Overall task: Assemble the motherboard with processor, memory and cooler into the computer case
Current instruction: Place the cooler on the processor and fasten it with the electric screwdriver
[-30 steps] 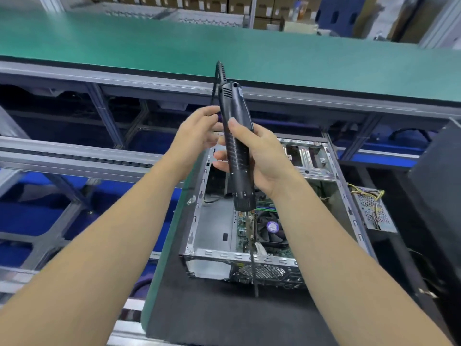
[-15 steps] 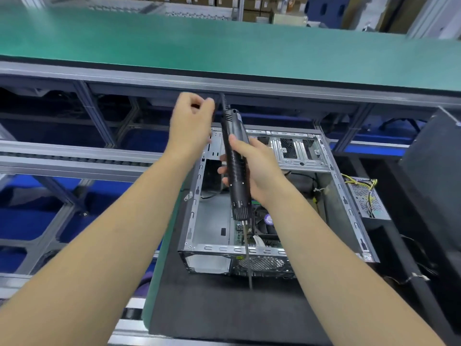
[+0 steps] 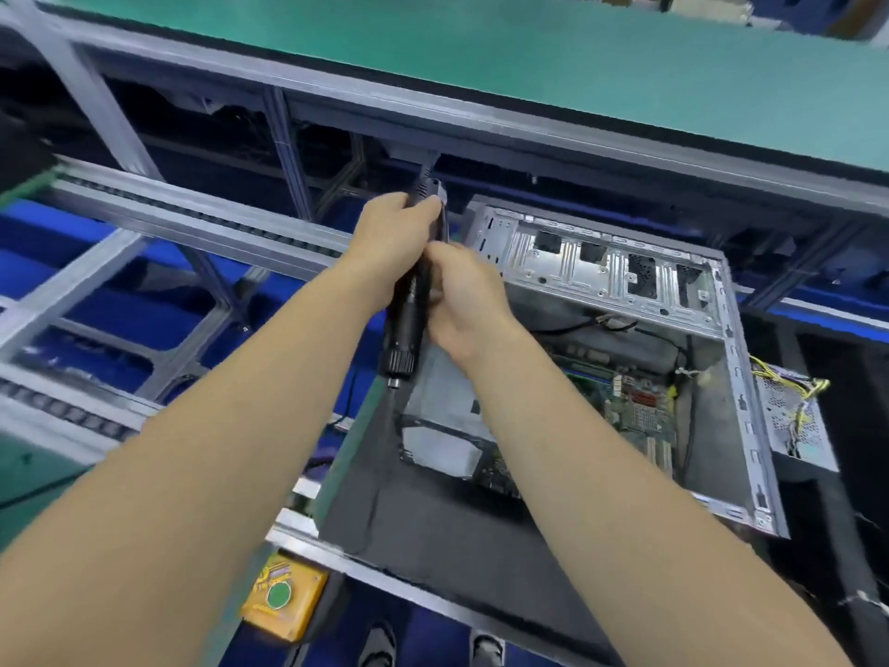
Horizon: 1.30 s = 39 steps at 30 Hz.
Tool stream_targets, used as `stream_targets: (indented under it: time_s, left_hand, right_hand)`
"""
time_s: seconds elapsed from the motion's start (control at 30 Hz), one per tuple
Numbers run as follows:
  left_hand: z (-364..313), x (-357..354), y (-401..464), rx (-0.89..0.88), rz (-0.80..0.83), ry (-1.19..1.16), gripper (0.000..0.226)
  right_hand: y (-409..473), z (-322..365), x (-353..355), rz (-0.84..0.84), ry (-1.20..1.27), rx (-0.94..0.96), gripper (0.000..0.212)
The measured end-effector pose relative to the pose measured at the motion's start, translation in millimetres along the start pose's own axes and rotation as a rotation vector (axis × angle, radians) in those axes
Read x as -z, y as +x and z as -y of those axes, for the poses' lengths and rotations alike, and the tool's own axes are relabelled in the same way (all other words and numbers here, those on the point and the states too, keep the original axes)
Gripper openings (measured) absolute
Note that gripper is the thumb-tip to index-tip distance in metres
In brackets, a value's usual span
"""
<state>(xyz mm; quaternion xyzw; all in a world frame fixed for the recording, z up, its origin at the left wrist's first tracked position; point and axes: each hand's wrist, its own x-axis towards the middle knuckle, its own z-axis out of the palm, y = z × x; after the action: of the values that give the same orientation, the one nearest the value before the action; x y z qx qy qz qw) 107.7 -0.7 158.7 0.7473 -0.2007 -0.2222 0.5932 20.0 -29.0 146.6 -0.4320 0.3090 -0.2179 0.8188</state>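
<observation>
Head view shows both hands wrapped round an electric screwdriver (image 3: 408, 308) held above the near-left corner of the open computer case (image 3: 741, 406): the left hand (image 3: 389, 247) grips its upper body, the right hand (image 3: 462, 298) curls round its middle. Inside the case the motherboard (image 3: 635, 411) lies flat on the floor (its cooler is hidden behind the right forearm). The bit hangs outside the case's left wall, so a hasty swing inward could likely scrape the board or snag the loose yellow cables (image 3: 798, 392) beside the case's right wall.

it was a factory assembly line: green-matted benches (image 3: 529, 55), aluminium roller conveyor rails (image 3: 192, 219), a yellow button box (image 3: 284, 596).
</observation>
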Motion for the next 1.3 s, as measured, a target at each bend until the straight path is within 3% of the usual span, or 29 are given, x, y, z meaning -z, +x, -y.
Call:
stream_targets:
  time_s: [0.1,0.27,0.47,0.83,1.0,1.2,1.3]
  left_hand:
    - [23.2,41.4,-1.0,0.108,-0.015,0.016,0.029]
    - [80.2,99.0,-22.9,0.116,-0.127,0.047,0.020]
    - [153.5,162.4,-50.2,0.258,-0.119,0.149,0.042]
    - [289.9,252.6,-111.0,0.454,-0.042,0.466,0.021]
    - [325.7,281.7,-127.9,0.468,0.001,0.590,0.011]
    - [358.9,288.0,-137.6,0.472,0.014,0.697,0.032]
    - [368.2,284.2,-139.3,0.479,0.021,0.789,0.026]
  right_hand:
    - [-8.5,-28.2,-31.5,-0.002,-0.157,-0.051,0.018]
    - [-19.8,-103.2,-73.4,-0.021,-0.357,-0.122,0.023]
    - [-31.8,-188.7,-103.1,0.008,-0.407,-0.272,0.022]
    - [-57.8,-337.9,-133.5,0.079,-0.500,-0.643,0.029]
    - [-72.0,-370.0,-146.9,0.151,-0.528,-0.722,0.030]
    - [-72.5,-381.1,-142.2,0.188,-0.533,-0.742,0.028]
    - [-62.9,-376.6,-134.0,0.165,-0.523,-0.738,0.026]
